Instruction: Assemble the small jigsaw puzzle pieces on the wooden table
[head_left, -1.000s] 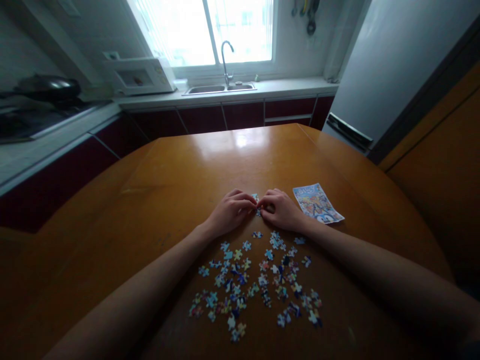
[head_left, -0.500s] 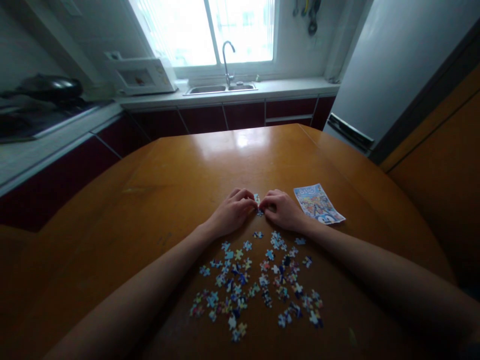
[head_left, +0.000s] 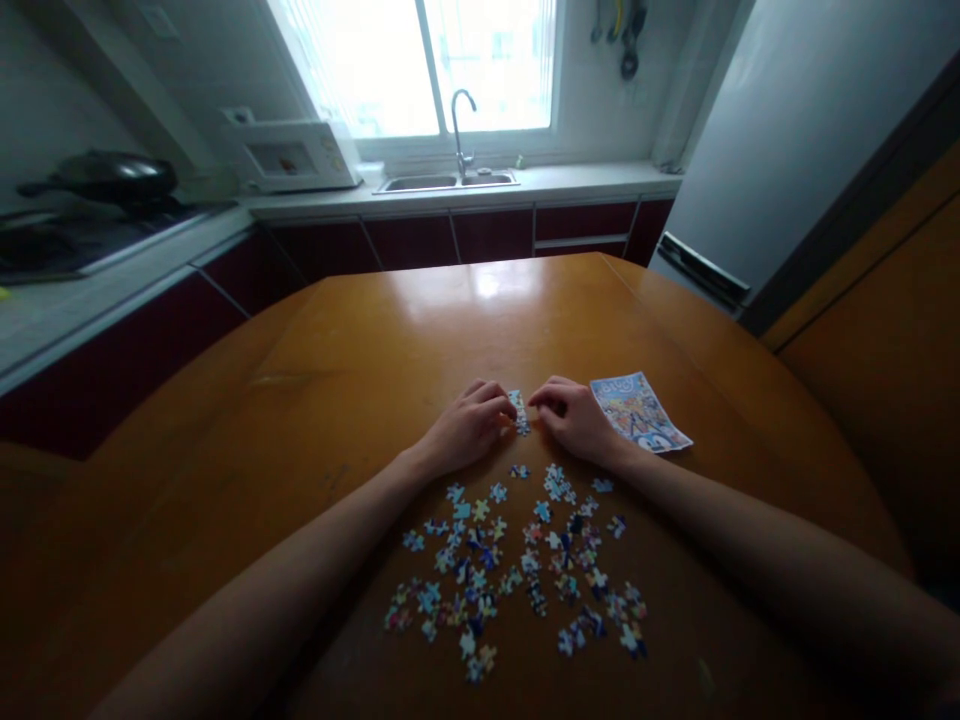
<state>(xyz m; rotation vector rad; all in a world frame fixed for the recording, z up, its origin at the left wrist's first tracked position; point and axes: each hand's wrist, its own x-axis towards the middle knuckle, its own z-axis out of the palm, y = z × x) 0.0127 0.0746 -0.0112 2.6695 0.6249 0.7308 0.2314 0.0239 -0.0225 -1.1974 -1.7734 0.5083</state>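
The right hand (head_left: 570,415) has drawn away from the left hand (head_left: 472,425), exposing the narrow puzzle strip (head_left: 520,415) lying between them on the table (head_left: 360,370). Both hands' fingers curl inward; from here I cannot tell whether either pair of fingertips pinches anything, and the strip's seams are indistinct.

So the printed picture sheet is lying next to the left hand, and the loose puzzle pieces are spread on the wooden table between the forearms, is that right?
Not quite: the head view shows the printed picture sheet next to the right hand. The loose puzzle pieces are spread on the wooden table between the forearms, as you said.
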